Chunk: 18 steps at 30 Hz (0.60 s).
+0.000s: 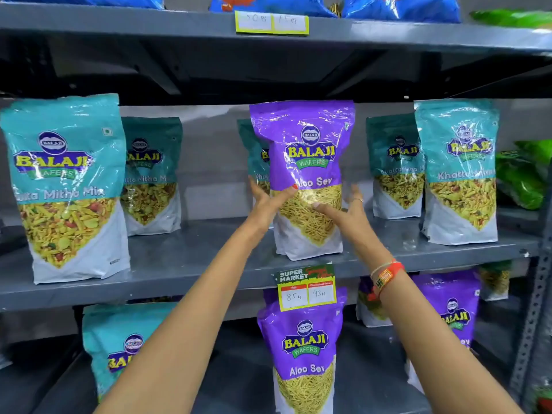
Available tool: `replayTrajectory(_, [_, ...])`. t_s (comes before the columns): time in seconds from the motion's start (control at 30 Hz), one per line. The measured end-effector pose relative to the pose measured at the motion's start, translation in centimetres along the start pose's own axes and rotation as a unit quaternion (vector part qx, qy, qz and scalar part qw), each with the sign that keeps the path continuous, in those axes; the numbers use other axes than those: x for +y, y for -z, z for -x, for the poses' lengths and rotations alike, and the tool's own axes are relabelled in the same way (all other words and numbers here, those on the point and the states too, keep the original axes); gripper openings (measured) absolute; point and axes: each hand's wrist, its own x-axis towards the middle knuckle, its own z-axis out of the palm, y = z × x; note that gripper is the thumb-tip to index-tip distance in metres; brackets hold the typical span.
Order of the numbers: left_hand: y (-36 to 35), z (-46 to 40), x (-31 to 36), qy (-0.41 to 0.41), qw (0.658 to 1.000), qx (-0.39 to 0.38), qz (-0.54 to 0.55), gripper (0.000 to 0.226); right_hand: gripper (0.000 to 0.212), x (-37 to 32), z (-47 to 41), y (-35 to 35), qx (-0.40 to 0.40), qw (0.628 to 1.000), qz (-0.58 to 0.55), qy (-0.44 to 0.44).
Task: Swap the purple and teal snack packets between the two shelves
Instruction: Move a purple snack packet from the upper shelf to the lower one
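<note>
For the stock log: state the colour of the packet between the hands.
Purple packet, white at its base; head view.

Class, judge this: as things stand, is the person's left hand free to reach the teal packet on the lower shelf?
Probably not yet. The left hand and right hand both grip the purple packet on the middle shelf; once released, the teal packet below stands unobstructed.

Blue packets (400, 7) line the top shelf, only their lower parts in view. A yellow-edged price label (271, 23) is fixed to that shelf's front lip, its handwritten figures faint. Green packets (521, 177) lie at the right end of the middle level; another green packet (510, 17) sits at the upper right. A supermarket price tag (306, 289) hangs from the middle shelf's front edge, marked 85 and 43. A perforated grey upright (534, 318) stands at the right side.
</note>
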Motion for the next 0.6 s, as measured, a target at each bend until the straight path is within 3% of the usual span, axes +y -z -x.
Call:
replayTrajectory(0.03, [-0.3,0.2,0.1,-0.003,1.0,0.0,0.015,0.114,0.107,0.1,-0.2,0.1,-0.007,0.998,-0.055,-0.032])
replayTrajectory(0.13, [-0.4,0.5,-0.9,0.007,1.0,-0.024,0.003,0.084,0.091,0.5,-0.1,0.5,-0.05,0.991,-0.078,-0.092])
replayTrajectory(0.4, [-0.2,2.4,-0.1,-0.067,0.997,0.035,0.001,0.075,0.069,-1.3,1.6,0.0,-0.005,0.99,-0.116,-0.078])
replayTrajectory(0.47, [0.1,4.7,0.2,-0.059,0.997,0.043,-0.001,0.076,0.064,-1.9,3.7,-0.2,-0.026,0.986,-0.139,-0.088])
replayTrajectory(0.6, [1.7,7.9,1.1,-0.086,0.993,0.082,-0.015,0.082,0.074,-3.8,6.7,-1.0,-0.016,0.987,-0.151,-0.054])
